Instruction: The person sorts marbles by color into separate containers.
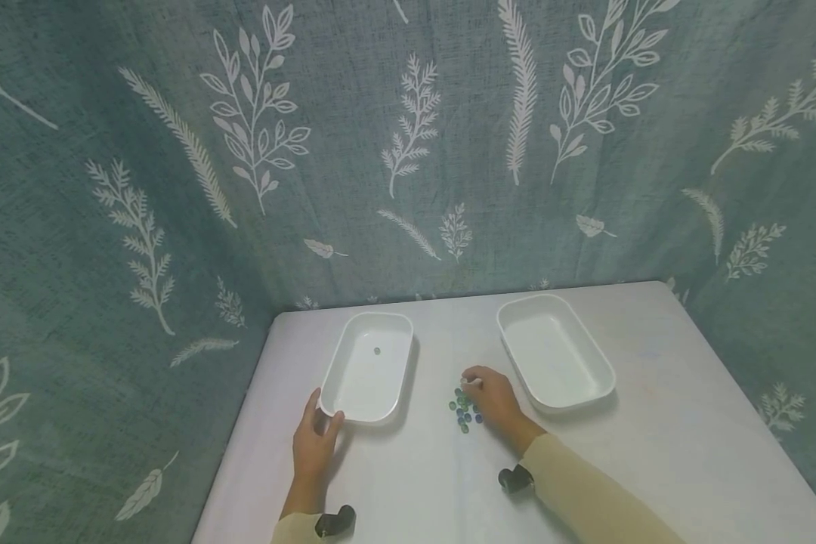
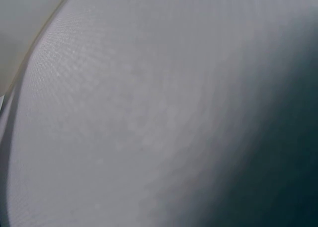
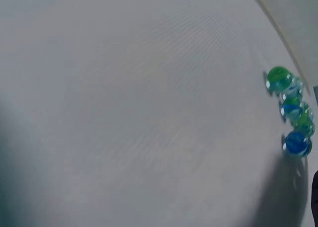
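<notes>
Several glass marbles (image 1: 464, 408), green and blue, lie in a loose cluster on the white table; some of these marbles (image 3: 296, 142) show at the right edge of the right wrist view. My right hand (image 1: 495, 397) is at the far side of the cluster, its thumb and fingers pinching a small pale marble (image 1: 463, 381). With my left hand (image 1: 313, 446) I hold the near left corner of a white tray (image 1: 363, 415), the thumb on the near side and fingers along the left side. One marble (image 1: 377, 350) lies inside this tray.
A second white tray (image 1: 608, 385) stands to the right, past my right hand. The white tablecloth (image 1: 408, 491) covers the table up to a patterned green curtain (image 1: 353, 151) behind. Both wrists carry dark cameras (image 1: 514, 479).
</notes>
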A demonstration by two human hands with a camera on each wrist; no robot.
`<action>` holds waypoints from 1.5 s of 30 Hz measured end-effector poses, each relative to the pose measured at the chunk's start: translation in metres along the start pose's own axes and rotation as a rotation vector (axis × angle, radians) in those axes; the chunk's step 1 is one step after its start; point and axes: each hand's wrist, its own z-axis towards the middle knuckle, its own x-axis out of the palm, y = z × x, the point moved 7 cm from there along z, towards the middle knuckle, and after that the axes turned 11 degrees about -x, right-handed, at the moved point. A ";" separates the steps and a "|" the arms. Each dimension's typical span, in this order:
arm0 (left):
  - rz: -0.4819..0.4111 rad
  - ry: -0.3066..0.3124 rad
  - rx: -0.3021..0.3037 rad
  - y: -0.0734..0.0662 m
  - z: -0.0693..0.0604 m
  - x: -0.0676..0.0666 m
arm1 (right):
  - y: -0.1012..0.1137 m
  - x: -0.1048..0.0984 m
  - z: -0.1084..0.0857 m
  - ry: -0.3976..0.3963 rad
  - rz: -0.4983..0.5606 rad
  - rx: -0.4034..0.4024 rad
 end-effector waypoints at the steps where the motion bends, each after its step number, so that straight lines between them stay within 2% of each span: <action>1: 0.006 0.000 -0.006 0.001 0.000 0.000 | 0.002 0.000 0.002 0.000 -0.007 -0.006; 10: 0.017 -0.004 -0.009 0.001 0.001 0.000 | 0.019 0.009 0.016 0.004 -0.033 -0.038; 16: 0.021 0.003 -0.028 -0.001 0.000 -0.001 | 0.026 0.018 0.021 0.006 0.015 -0.043; 23: 0.019 0.008 -0.035 -0.001 0.000 -0.002 | 0.034 0.029 0.030 -0.014 0.068 -0.091; 33: 0.008 -0.009 -0.023 -0.001 0.000 -0.002 | 0.048 0.039 0.037 -0.017 0.123 -0.092; 41: 0.027 -0.007 -0.017 -0.002 0.000 0.000 | 0.051 0.049 0.043 0.000 0.111 -0.056; 45: 0.021 -0.007 -0.012 0.000 0.000 -0.001 | 0.060 0.052 0.044 0.012 0.105 -0.075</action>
